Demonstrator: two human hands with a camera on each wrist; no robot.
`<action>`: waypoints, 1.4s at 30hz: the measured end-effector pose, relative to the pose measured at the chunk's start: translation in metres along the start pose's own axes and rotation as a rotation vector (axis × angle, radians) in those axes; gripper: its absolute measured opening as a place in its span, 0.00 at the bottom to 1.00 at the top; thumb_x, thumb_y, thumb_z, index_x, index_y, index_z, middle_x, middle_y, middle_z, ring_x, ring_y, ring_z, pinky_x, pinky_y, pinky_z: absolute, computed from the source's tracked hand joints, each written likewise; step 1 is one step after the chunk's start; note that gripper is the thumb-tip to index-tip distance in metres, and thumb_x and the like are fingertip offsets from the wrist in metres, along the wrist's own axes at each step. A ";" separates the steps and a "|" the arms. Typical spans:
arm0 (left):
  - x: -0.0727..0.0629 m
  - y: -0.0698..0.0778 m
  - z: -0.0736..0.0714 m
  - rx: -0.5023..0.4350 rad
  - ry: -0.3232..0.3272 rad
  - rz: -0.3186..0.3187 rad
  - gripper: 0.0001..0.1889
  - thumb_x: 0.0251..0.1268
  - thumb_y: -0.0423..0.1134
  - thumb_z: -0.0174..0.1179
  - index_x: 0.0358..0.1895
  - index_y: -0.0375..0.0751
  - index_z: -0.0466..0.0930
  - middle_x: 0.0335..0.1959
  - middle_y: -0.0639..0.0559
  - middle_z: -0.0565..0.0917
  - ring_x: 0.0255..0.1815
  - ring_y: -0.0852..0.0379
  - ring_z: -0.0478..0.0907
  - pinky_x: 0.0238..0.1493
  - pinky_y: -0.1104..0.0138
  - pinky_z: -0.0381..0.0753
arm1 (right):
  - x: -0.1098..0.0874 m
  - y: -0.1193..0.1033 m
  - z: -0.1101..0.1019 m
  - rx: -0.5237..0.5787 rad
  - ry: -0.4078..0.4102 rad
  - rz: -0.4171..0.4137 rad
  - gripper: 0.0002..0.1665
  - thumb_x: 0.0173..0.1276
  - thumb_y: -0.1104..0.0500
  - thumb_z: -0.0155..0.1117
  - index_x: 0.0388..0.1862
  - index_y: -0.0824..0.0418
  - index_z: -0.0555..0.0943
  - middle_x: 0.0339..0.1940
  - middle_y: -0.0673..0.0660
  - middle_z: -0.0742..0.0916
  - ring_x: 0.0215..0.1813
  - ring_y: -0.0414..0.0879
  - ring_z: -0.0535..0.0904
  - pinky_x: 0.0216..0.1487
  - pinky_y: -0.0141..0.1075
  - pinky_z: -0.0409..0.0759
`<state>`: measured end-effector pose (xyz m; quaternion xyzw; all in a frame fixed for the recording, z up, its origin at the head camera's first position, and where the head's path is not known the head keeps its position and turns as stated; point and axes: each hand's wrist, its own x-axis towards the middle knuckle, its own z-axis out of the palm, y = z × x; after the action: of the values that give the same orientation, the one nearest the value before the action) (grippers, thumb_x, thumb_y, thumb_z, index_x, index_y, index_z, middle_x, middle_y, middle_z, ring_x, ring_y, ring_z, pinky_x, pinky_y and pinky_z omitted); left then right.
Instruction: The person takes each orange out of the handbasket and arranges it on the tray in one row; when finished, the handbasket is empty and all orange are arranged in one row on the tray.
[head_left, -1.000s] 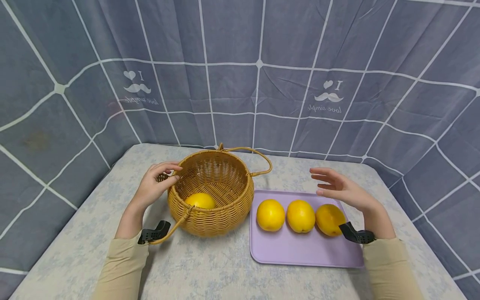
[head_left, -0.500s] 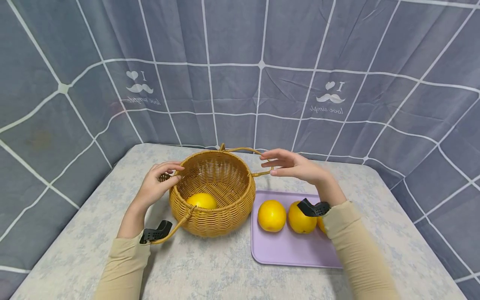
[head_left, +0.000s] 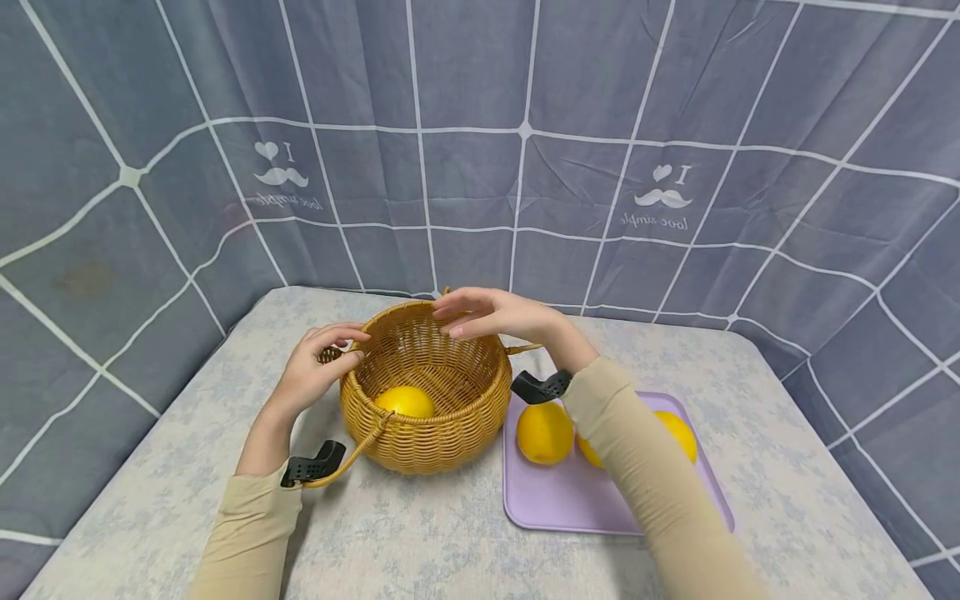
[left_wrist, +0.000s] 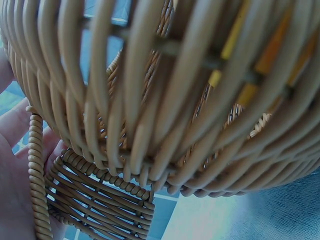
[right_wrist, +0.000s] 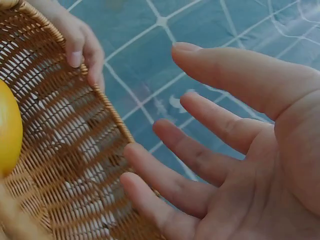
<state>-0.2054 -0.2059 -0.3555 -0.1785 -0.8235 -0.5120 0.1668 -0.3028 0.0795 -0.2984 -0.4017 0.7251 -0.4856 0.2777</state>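
My left hand [head_left: 318,367] holds the left rim of a round wicker basket [head_left: 435,446], its fingertips curled over the edge. In the left wrist view the palm [left_wrist: 20,175] lies by the woven side, next to the handle [left_wrist: 37,175]. One orange [head_left: 406,402] lies inside the basket near the front; in the right wrist view part of this orange [right_wrist: 7,130] shows at the left edge. Over the basket's far right rim hovers my right hand [head_left: 502,317], fingers spread and slightly bent. Nothing is between those fingers in the right wrist view.
A lilac tray [head_left: 570,504] stands right of the basket with an orange [head_left: 545,433] at its left. My right sleeve [head_left: 660,475] partly covers the other oranges there. Behind the table hangs a grey checked curtain [head_left: 480,175].
My right hand has swept left, from above the tray's right side, past the basket's right handle, to over the basket. The left hand stays at the rim.
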 end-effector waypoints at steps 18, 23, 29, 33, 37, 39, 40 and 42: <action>-0.001 -0.004 0.004 -0.002 -0.026 -0.014 0.12 0.60 0.25 0.55 0.47 0.24 0.78 0.56 0.32 0.74 0.47 0.40 0.65 0.42 0.67 0.66 | 0.061 0.013 0.036 0.012 -0.201 0.186 0.31 0.64 0.61 0.62 0.66 0.63 0.67 0.67 0.64 0.69 0.56 0.45 0.76 0.54 0.43 0.74; -0.002 -0.003 0.004 0.008 -0.027 0.005 0.13 0.61 0.25 0.55 0.48 0.23 0.77 0.56 0.31 0.74 0.46 0.40 0.65 0.42 0.69 0.66 | 0.067 0.024 0.042 0.071 -0.236 0.239 0.31 0.65 0.64 0.60 0.67 0.66 0.65 0.68 0.65 0.69 0.55 0.44 0.75 0.60 0.52 0.67; -0.002 -0.002 0.004 0.015 -0.021 0.028 0.13 0.60 0.25 0.55 0.48 0.22 0.77 0.56 0.30 0.73 0.45 0.40 0.65 0.42 0.67 0.66 | 0.068 0.029 0.044 -0.045 -0.262 0.265 0.32 0.64 0.58 0.62 0.67 0.61 0.68 0.65 0.59 0.73 0.58 0.42 0.73 0.60 0.50 0.69; -0.002 -0.003 0.003 0.011 -0.018 0.032 0.13 0.60 0.25 0.55 0.48 0.23 0.77 0.57 0.31 0.73 0.46 0.39 0.65 0.43 0.66 0.66 | 0.069 0.031 0.045 -0.117 -0.280 0.268 0.34 0.62 0.56 0.65 0.66 0.59 0.69 0.64 0.55 0.73 0.62 0.43 0.69 0.59 0.44 0.71; -0.002 -0.006 0.003 0.014 -0.018 0.033 0.13 0.61 0.25 0.55 0.48 0.23 0.77 0.57 0.31 0.73 0.46 0.41 0.65 0.42 0.66 0.66 | 0.072 0.034 0.048 -0.166 -0.289 0.271 0.35 0.60 0.57 0.68 0.66 0.59 0.70 0.63 0.52 0.73 0.64 0.43 0.67 0.56 0.35 0.72; -0.003 -0.007 0.003 0.016 -0.018 0.034 0.13 0.61 0.25 0.55 0.48 0.23 0.77 0.57 0.31 0.73 0.45 0.42 0.65 0.42 0.67 0.66 | 0.073 0.035 0.049 -0.185 -0.302 0.287 0.34 0.59 0.58 0.69 0.65 0.58 0.71 0.62 0.50 0.74 0.62 0.41 0.68 0.55 0.33 0.72; -0.003 -0.008 0.003 0.016 -0.018 0.033 0.13 0.61 0.25 0.55 0.48 0.24 0.77 0.57 0.31 0.73 0.45 0.43 0.65 0.41 0.67 0.66 | 0.073 0.036 0.050 -0.197 -0.312 0.296 0.34 0.58 0.58 0.70 0.64 0.58 0.72 0.61 0.50 0.74 0.61 0.40 0.69 0.54 0.32 0.73; -0.003 -0.009 0.003 0.018 -0.018 0.033 0.13 0.61 0.25 0.55 0.48 0.24 0.77 0.57 0.32 0.73 0.45 0.43 0.65 0.41 0.68 0.66 | 0.074 0.036 0.051 -0.219 -0.333 0.328 0.32 0.58 0.58 0.70 0.63 0.57 0.73 0.59 0.49 0.76 0.58 0.39 0.71 0.52 0.32 0.74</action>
<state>-0.2066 -0.2071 -0.3650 -0.1950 -0.8265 -0.5002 0.1695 -0.3122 -0.0004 -0.3523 -0.3810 0.7731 -0.2798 0.4228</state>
